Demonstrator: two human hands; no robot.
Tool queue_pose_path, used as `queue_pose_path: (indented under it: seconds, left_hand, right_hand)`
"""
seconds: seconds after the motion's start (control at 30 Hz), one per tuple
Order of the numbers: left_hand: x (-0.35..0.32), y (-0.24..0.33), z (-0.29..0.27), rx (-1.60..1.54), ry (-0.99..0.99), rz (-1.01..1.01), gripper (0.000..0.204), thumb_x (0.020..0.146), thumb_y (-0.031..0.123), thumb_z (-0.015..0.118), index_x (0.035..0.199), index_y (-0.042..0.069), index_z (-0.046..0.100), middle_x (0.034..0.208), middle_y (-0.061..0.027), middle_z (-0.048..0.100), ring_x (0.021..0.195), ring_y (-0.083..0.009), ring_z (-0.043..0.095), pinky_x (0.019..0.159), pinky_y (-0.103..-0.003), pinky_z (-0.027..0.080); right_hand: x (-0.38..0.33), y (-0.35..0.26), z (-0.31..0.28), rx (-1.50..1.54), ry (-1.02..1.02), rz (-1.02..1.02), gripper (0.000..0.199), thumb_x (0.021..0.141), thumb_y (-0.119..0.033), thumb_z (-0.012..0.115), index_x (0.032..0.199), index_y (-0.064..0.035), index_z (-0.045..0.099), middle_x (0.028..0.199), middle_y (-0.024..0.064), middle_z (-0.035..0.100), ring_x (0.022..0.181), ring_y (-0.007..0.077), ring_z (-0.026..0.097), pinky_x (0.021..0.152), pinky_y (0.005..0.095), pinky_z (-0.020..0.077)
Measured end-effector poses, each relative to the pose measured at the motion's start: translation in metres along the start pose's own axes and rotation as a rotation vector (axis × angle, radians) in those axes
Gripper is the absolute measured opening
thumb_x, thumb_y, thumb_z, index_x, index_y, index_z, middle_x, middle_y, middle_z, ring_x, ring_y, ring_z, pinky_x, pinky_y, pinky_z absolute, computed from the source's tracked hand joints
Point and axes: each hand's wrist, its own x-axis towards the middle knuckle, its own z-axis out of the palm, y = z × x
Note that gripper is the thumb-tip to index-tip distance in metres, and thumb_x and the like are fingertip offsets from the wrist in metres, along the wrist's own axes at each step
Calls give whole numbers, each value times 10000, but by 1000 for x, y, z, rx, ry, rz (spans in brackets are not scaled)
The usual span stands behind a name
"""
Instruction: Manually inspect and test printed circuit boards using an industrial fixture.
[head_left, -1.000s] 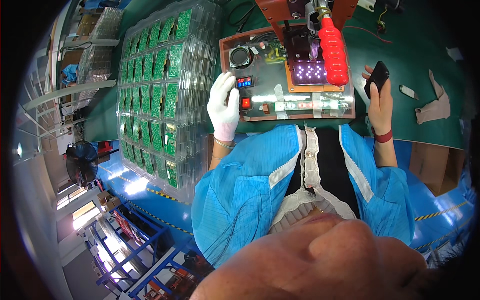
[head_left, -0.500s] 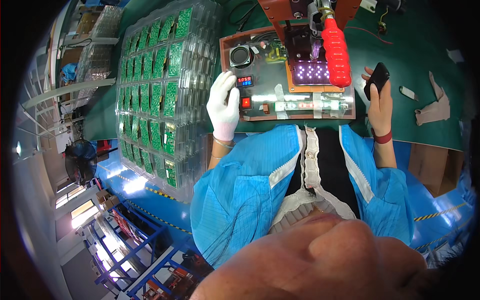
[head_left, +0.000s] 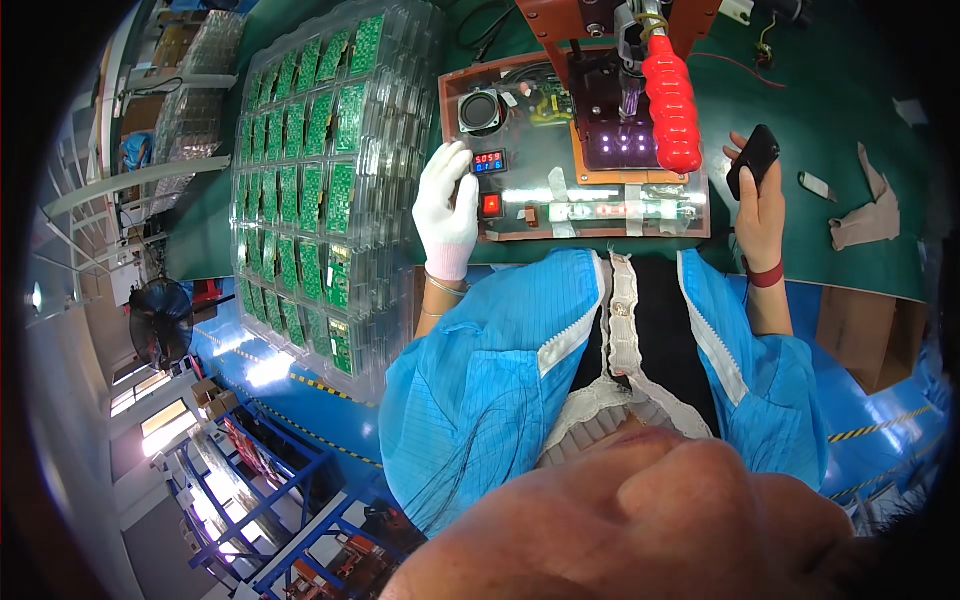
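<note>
My left hand (head_left: 447, 210), in a white glove, lies at the left edge of the test fixture (head_left: 540, 190), fingers stretched out, beside a small lit digital display (head_left: 489, 162) and a glowing red switch (head_left: 491, 204). It holds nothing. At the fixture's right side, my bare right hand (head_left: 760, 215) is closed round a slim black handheld device (head_left: 754, 162), tilted with its upper end away from me. A red ribbed lever handle (head_left: 672, 110) hangs down over the fixture. Left of it, a dark LED panel (head_left: 618, 148) shows a row of lit white points.
Stacked clear plastic trays (head_left: 385, 190) holding green circuit boards (head_left: 350, 120) stand at my left. A round speaker (head_left: 481, 111) sits in the fixture. On the green table at right lie a small white piece (head_left: 817, 186) and a beige cloth glove scrap (head_left: 870, 222). A cardboard box (head_left: 870, 335) stands below.
The LED panel has gone from several bright clusters to one dimmer row of points. The lower figures on the display have changed. Both hands have stayed in place.
</note>
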Motion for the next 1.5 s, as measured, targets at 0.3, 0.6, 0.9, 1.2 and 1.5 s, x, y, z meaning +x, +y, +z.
queue_pose_path:
  seconds: [0.3,0.6,0.9,1.2,1.5]
  left_hand:
    - [-1,8,-12,15,7,-12,342,897,-55,583,1224,-27,680,1340,-150,660,1264,-268,612,1112,-350,449]
    - [7,27,11,17,38,213,311,824,-32,649,1126,2,717,1251,-128,696,1252,-331,605,1082,-403,467]
    - [-8,36,15,81,-109,333,305,787,25,677,1089,8,717,1236,-127,697,1223,-366,600,1064,-442,457]
    - [-7,48,23,45,-222,469,308,764,68,709,1069,28,701,1230,-127,682,1216,-381,594,1041,-487,451]
    - [6,43,29,-12,-376,617,338,794,109,729,1127,58,715,1275,-130,674,1246,-400,588,1079,-528,419]
  right_hand:
    - [-1,-4,-7,202,-36,71,466,1019,-57,466,1476,10,409,1351,170,636,1136,255,673,956,320,512]
    - [-12,-66,-12,-274,-486,-646,457,764,-103,786,1210,-65,695,1170,77,744,735,192,664,673,289,519]
    - [-13,-64,11,-498,-471,-793,464,769,-142,797,1221,-103,699,1257,13,725,713,196,654,664,306,519]
    - [-20,-69,14,-593,-466,-787,520,729,-130,803,1238,-108,698,1321,6,703,697,182,639,664,293,513]
    - [-20,-66,14,-524,-436,-746,540,689,-100,803,1221,-103,711,1316,12,709,712,183,649,662,289,510]
